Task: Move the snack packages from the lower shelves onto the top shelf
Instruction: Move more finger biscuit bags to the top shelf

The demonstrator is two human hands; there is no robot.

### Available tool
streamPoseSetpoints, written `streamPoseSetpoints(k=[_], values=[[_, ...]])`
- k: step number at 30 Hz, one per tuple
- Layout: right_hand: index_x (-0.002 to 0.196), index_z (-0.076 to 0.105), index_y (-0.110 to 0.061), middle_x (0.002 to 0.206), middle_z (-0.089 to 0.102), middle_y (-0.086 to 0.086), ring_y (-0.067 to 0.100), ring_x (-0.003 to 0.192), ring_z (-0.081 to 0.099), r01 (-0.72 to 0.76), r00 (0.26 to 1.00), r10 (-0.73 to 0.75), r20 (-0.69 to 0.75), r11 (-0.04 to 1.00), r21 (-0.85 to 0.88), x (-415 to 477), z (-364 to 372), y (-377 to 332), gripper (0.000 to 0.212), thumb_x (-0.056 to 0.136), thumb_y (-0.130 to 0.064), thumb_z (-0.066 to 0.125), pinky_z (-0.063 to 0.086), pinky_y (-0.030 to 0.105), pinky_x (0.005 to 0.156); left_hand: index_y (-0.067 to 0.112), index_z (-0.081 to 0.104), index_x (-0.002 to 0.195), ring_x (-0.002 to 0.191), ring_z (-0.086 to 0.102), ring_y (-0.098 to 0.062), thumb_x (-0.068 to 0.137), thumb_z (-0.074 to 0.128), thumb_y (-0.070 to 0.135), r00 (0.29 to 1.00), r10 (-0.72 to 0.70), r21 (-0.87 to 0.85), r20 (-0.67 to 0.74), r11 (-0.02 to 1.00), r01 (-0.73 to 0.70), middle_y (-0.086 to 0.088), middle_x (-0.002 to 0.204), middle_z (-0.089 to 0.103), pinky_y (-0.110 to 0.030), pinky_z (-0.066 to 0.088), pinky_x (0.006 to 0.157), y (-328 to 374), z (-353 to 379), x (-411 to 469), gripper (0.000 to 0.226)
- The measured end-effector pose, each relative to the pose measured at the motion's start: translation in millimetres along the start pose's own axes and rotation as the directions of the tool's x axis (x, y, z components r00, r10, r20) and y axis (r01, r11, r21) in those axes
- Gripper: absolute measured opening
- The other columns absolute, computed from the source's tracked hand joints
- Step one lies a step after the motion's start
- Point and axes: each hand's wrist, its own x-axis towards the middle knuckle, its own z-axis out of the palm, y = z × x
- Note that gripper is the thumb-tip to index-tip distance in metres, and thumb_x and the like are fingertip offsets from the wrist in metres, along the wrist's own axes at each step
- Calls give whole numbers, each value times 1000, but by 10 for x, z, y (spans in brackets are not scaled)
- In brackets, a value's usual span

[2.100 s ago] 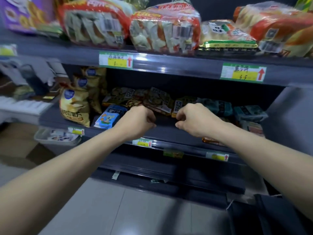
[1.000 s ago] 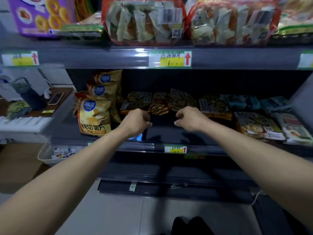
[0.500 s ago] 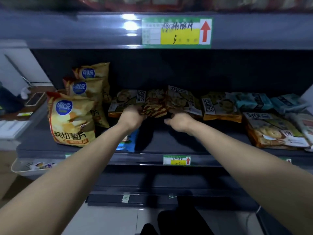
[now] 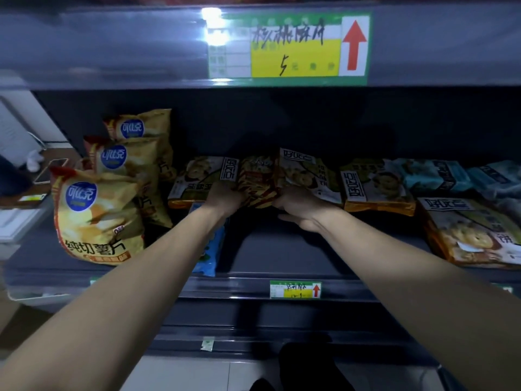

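Both my arms reach deep into the lower shelf [image 4: 282,255]. My left hand [image 4: 224,197] and my right hand [image 4: 298,207] close from either side on a striped orange snack pack [image 4: 258,183] at the back middle. Flat cookie packs lie beside it: one to its left [image 4: 197,176], one to its right [image 4: 307,170], another further right [image 4: 375,184]. The top shelf edge [image 4: 127,46] runs across the upper frame; what stands on it is out of view.
Three yellow chip bags [image 4: 95,215] stand at the left of the shelf. A blue pack [image 4: 210,255] lies under my left forearm. More cookie packs [image 4: 473,230] and teal packs [image 4: 434,173] fill the right. Price tags [image 4: 290,46] sit on the shelf edges.
My view has dropped and moved closer to the lower shelf. Both hands went from hovering near the shelf front to the back, where they have closed on the striped orange pack.
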Motion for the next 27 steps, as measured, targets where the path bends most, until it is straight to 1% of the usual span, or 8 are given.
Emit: streamPoseSetpoints(k=[3,7,11,13,15,18,23,27], values=[[78,59,-15,97,62,1,13,99,55,1,1000,2,-22,993,117,-37,-58,-32,23,91,0,48,50,20,81,2,65,95,97,62,-30,81,58,-2,1000,9,-36,-22,999,-10,-15,103,64,-40,52,92,36,15,-52,16],[94,63,-14,95,66,2,11,86,61,-16,994,36,-99,980,200,-156,-101,-85,16,93,-4,50,52,18,63,-8,55,121,100,62,-32,83,59,-5,998,30,-62,-59,998,-33,-19,112,61,-44,51,94,111,8,-200,38],[115,55,-16,88,64,-2,9,75,61,-49,987,89,-133,959,280,-327,-61,-112,20,95,-12,52,53,21,58,-9,54,116,67,59,-24,89,57,1,999,20,-147,-37,989,-25,-20,97,57,-27,57,62,200,-35,-416,28],[118,51,-20,90,60,-4,7,74,58,-76,987,112,-116,959,272,-423,-21,-105,21,97,-20,49,53,23,57,-3,54,106,71,58,-25,91,57,6,1000,-20,-220,-2,975,19,-19,99,54,-21,54,48,256,-55,-539,18],[108,52,-19,84,59,-3,7,69,56,-138,981,162,-104,968,209,-522,22,-87,14,98,-29,47,50,20,52,0,53,105,76,57,-25,90,60,12,995,-100,-241,21,965,102,-18,100,54,-21,52,41,273,-78,-663,20],[92,55,-13,76,62,2,9,62,57,-202,971,214,-108,973,111,-659,55,-43,14,97,-25,49,46,19,49,1,53,99,62,54,-20,90,61,17,975,-203,-215,87,952,217,-16,94,56,-18,47,34,250,-104,-831,21],[93,58,-9,82,64,5,13,72,60,-208,968,225,-109,967,144,-929,112,19,10,93,-19,57,51,24,61,2,58,95,65,55,-16,88,63,18,967,-238,-139,88,959,249,-9,83,60,-20,46,38,220,-144,-1077,18],[104,59,-5,86,66,6,15,76,61,-170,969,202,-142,963,211,-1181,181,77,16,90,-11,61,53,28,70,4,62,87,84,60,-22,85,66,13,971,-221,-129,95,964,232,-10,89,64,-29,51,63,189,-200,-1299,10]])
